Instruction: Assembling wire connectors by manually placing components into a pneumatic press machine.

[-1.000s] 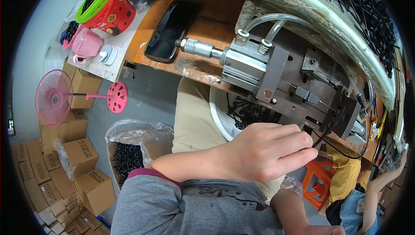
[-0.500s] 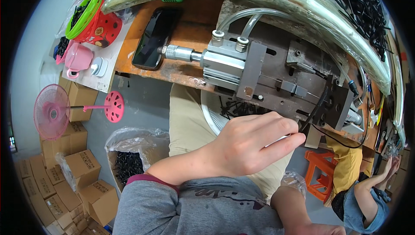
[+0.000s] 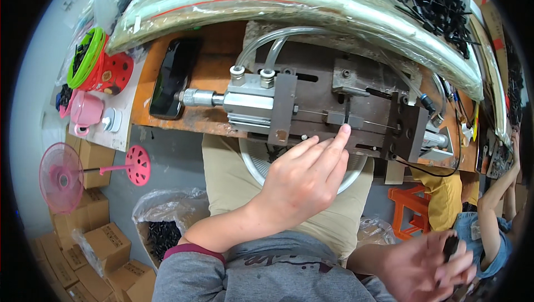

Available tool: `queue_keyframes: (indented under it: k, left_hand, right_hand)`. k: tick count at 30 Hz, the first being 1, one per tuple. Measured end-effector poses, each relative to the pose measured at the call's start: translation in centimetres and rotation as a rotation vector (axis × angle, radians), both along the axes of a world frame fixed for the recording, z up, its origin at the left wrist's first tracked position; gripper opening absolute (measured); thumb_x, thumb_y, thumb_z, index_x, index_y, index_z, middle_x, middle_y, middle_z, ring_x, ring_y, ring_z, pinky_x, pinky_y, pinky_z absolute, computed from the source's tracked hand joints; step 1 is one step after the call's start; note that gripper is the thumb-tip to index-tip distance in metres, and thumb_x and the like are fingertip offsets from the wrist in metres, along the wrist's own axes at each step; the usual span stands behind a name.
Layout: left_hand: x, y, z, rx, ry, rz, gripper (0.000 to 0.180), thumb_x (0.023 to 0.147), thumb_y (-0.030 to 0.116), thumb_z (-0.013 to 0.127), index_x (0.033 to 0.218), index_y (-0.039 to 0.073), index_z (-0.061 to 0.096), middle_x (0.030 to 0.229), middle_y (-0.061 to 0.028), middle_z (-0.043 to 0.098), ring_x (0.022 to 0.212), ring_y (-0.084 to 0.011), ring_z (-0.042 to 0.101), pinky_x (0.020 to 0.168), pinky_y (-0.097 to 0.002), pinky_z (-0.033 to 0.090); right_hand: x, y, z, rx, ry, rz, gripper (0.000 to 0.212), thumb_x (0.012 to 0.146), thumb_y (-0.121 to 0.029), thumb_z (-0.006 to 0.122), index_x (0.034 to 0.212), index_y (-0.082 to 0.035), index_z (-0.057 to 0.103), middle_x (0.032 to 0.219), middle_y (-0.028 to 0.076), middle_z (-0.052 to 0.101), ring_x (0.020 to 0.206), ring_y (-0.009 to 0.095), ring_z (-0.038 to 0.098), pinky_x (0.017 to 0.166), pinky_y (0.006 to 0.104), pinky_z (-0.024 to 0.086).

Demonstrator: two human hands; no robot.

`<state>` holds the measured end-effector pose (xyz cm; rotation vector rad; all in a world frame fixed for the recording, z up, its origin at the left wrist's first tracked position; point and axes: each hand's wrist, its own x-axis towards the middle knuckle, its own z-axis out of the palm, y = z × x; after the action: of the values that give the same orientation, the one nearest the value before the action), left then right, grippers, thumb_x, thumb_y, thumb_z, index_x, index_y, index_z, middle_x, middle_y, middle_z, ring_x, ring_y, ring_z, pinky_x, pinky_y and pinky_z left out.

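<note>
My left hand (image 3: 303, 177) reaches over the machine's front edge, palm down. Its index fingertip touches the lower end of a thin black rod (image 3: 347, 112), which lies across a small metal block (image 3: 336, 118) on the dark machine bed. The other fingers are partly bent, with nothing visible in them. At the lower right my right hand (image 3: 414, 268) is raised off my lap, fingers curled round a small black piece (image 3: 450, 246). Left of the metal block sits a silver pneumatic cylinder (image 3: 250, 110); a dark end block (image 3: 409, 127) stands to its right.
A phone (image 3: 173, 79) lies left of the cylinder. Clear air hoses (image 3: 272, 34) arch behind it. A white basket (image 3: 250, 163) rests under the bench edge. A bag-lined box (image 3: 167, 204) of black parts, an orange stool (image 3: 409, 210) and a co-worker's arm (image 3: 492, 191) are nearby.
My left hand has moved left from the end block to the small metal block, where the black rod now lies. My right hand has risen with a black piece showing. The whole view has shifted.
</note>
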<state>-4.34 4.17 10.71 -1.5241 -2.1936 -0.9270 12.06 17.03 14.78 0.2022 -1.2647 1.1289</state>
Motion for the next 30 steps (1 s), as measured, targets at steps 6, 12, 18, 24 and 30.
queue_keyframes:
  k: [6, 12, 18, 24, 30]
  left_hand:
    - [-0.5, 0.6, 0.9, -0.110, -0.005, -0.018, 0.023, 0.073, 0.011, 0.078, 0.094, 0.002, 0.072, 0.126, -0.0146, 0.068, 0.076, -0.0214, 0.069, 0.072, -0.0304, 0.057]
    - [-0.3, 0.4, 1.2, -0.179, -0.030, 0.010, 0.026, 0.069, 0.010, 0.081, 0.093, 0.004, 0.073, 0.127, -0.0119, 0.068, 0.067, -0.0170, 0.067, 0.063, -0.0274, 0.054]
    - [-0.8, 0.3, 1.8, -0.035, -0.160, -0.071, 0.030, 0.070, 0.011, 0.084, 0.097, 0.004, 0.074, 0.121, -0.0119, 0.070, 0.076, -0.0209, 0.072, 0.069, -0.0293, 0.057]
    - [-0.4, -1.1, 3.7, 0.332, -0.375, -0.382, 0.041, 0.071, 0.005, 0.087, 0.109, -0.001, 0.072, 0.112, -0.0140, 0.071, 0.095, -0.0255, 0.073, 0.079, -0.0366, 0.059]
    - [-0.6, -1.7, 4.1, 0.296, -0.253, -0.297, 0.045, 0.071, -0.003, 0.083, 0.114, 0.002, 0.072, 0.117, -0.0112, 0.064, 0.102, -0.0255, 0.067, 0.084, -0.0340, 0.056]
  right_hand:
    - [-1.7, 0.1, 0.5, -0.413, -0.171, 0.092, 0.029, 0.080, 0.003, 0.066, 0.104, -0.001, 0.051, 0.095, 0.013, 0.054, 0.066, 0.014, 0.050, 0.057, 0.0257, 0.040]
    - [-2.5, 1.9, -0.6, -0.492, -0.348, 0.216, 0.031, 0.096, 0.002, 0.055, 0.125, 0.004, 0.045, 0.101, 0.022, 0.066, 0.060, 0.017, 0.063, 0.053, 0.0232, 0.053]
    - [-4.5, 3.0, -0.1, -0.663, -0.660, 0.410, 0.021, 0.093, -0.001, 0.063, 0.110, 0.007, 0.056, 0.097, 0.025, 0.072, 0.057, 0.023, 0.068, 0.053, 0.0289, 0.057]
    - [-7.1, 2.2, -0.1, -0.737, -0.777, 0.780, 0.014, 0.094, -0.002, 0.066, 0.104, 0.004, 0.059, 0.091, 0.023, 0.072, 0.061, 0.019, 0.068, 0.057, 0.0274, 0.057]
    - [-9.4, 2.2, 1.8, -0.788, -0.770, 0.993, 0.011, 0.097, -0.006, 0.064, 0.103, 0.002, 0.059, 0.094, 0.021, 0.072, 0.056, 0.013, 0.064, 0.052, 0.0229, 0.052]
